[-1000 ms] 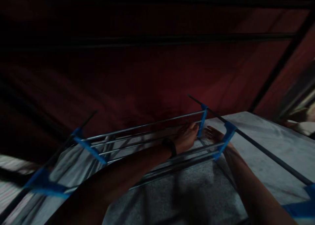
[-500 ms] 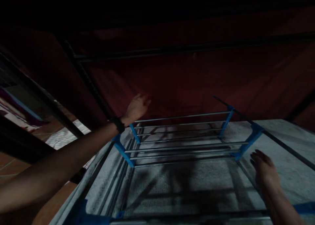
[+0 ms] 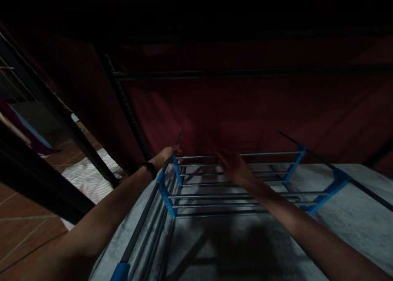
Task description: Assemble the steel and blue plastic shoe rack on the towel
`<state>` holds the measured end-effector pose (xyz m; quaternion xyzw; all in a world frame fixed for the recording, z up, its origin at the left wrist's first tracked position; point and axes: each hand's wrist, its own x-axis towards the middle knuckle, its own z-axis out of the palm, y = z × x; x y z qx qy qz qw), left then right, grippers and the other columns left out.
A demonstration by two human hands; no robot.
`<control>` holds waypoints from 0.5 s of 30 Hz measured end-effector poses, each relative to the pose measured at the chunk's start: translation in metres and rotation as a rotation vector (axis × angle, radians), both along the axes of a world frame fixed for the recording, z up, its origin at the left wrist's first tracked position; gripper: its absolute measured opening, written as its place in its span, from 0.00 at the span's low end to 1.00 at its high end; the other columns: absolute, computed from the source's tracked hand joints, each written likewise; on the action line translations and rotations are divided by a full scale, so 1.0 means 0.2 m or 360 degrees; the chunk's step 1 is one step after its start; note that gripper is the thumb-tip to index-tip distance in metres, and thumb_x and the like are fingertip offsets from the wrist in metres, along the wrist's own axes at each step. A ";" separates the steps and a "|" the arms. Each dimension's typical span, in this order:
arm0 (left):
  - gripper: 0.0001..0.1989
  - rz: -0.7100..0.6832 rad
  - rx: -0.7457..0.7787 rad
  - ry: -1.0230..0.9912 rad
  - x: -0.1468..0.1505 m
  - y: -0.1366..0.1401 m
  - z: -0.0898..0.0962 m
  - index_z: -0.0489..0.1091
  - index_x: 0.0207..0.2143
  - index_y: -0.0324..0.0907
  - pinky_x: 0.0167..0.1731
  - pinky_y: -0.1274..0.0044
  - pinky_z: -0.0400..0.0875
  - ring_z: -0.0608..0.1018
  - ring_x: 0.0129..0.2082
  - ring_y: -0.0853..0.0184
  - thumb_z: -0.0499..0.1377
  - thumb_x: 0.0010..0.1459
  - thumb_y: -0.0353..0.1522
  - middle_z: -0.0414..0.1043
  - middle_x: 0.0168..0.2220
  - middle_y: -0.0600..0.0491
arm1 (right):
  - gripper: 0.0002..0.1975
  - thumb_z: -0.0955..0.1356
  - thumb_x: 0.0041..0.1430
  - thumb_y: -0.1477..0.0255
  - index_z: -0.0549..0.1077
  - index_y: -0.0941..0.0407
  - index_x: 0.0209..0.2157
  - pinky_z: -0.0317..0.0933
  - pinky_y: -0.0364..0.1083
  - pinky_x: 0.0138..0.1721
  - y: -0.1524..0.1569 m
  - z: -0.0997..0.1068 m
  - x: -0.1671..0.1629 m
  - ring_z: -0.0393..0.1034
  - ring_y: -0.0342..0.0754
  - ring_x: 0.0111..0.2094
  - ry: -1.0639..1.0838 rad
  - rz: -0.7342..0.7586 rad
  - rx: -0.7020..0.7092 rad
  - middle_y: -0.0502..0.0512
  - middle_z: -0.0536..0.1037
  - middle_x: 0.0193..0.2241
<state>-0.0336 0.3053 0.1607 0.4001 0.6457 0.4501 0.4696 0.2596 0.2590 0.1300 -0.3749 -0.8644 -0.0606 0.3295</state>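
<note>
A rack frame of grey metal tubes [image 3: 208, 196] and blue plastic brackets [image 3: 166, 193] lies on a pale cloth-like surface. My left hand [image 3: 168, 153], with a dark band on its wrist, is closed around the far left bracket and side pole, whose end sticks out beyond the fingers. Blurred and dim, my right hand [image 3: 231, 166] reaches over the far cross tubes near the middle; whether it touches them cannot be told. The right side pole [image 3: 319, 159] runs through two more blue brackets.
Dark red cloth [image 3: 215, 109] hangs behind the rack, crossed by a dark metal bar [image 3: 215, 73]. Dark posts [image 3: 82, 150] stand at left. Beyond them lie a striped cloth [image 3: 82, 174] and brown tiled floor [image 3: 18, 240].
My left hand has come down onto the far left bracket and pole. My right hand has swung from the right side to the middle of the far tubes. The view has shifted slightly.
</note>
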 end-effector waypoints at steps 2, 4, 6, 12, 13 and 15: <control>0.13 -0.0026 -0.0027 -0.0009 -0.02 0.03 -0.02 0.70 0.32 0.37 0.24 0.76 0.74 0.77 0.22 0.65 0.59 0.62 0.39 0.71 0.23 0.51 | 0.21 0.60 0.68 0.74 0.69 0.59 0.60 0.51 0.59 0.64 0.10 -0.03 -0.15 0.63 0.58 0.60 -0.0216 -0.0011 -0.0077 0.64 0.71 0.58; 0.14 -0.0051 -0.0035 -0.0008 -0.05 0.05 -0.04 0.70 0.32 0.37 0.23 0.76 0.75 0.77 0.22 0.65 0.58 0.63 0.39 0.71 0.23 0.51 | 0.22 0.61 0.68 0.72 0.68 0.59 0.61 0.52 0.58 0.63 0.17 -0.06 -0.26 0.64 0.58 0.59 -0.0356 -0.0036 -0.0170 0.65 0.72 0.58; 0.15 -0.0078 -0.0045 -0.0008 -0.07 0.06 -0.06 0.69 0.31 0.37 0.24 0.76 0.75 0.78 0.22 0.65 0.56 0.65 0.39 0.71 0.23 0.50 | 0.22 0.60 0.69 0.72 0.67 0.59 0.62 0.56 0.57 0.60 0.22 -0.08 -0.33 0.66 0.58 0.58 -0.0431 -0.0056 -0.0253 0.65 0.72 0.58; 0.17 -0.0121 -0.0059 0.0057 -0.07 0.08 -0.09 0.69 0.31 0.38 0.22 0.77 0.73 0.78 0.21 0.65 0.54 0.66 0.41 0.70 0.22 0.51 | 0.18 0.62 0.69 0.74 0.70 0.56 0.58 0.59 0.52 0.58 0.28 -0.12 -0.35 0.68 0.54 0.57 -0.0357 -0.0073 -0.0307 0.62 0.75 0.55; 0.17 -0.0121 -0.0059 0.0063 -0.07 0.08 -0.09 0.69 0.31 0.37 0.22 0.77 0.73 0.78 0.21 0.65 0.54 0.65 0.42 0.70 0.22 0.51 | 0.18 0.62 0.69 0.74 0.71 0.56 0.58 0.59 0.52 0.58 0.28 -0.11 -0.34 0.68 0.54 0.56 -0.0345 -0.0066 -0.0305 0.62 0.75 0.55; 0.17 -0.0125 -0.0046 0.0083 -0.07 0.07 -0.08 0.69 0.32 0.37 0.22 0.77 0.73 0.78 0.21 0.64 0.55 0.65 0.42 0.71 0.22 0.50 | 0.18 0.61 0.69 0.75 0.72 0.56 0.57 0.59 0.53 0.58 0.29 -0.10 -0.33 0.69 0.54 0.55 -0.0346 -0.0042 -0.0314 0.63 0.75 0.54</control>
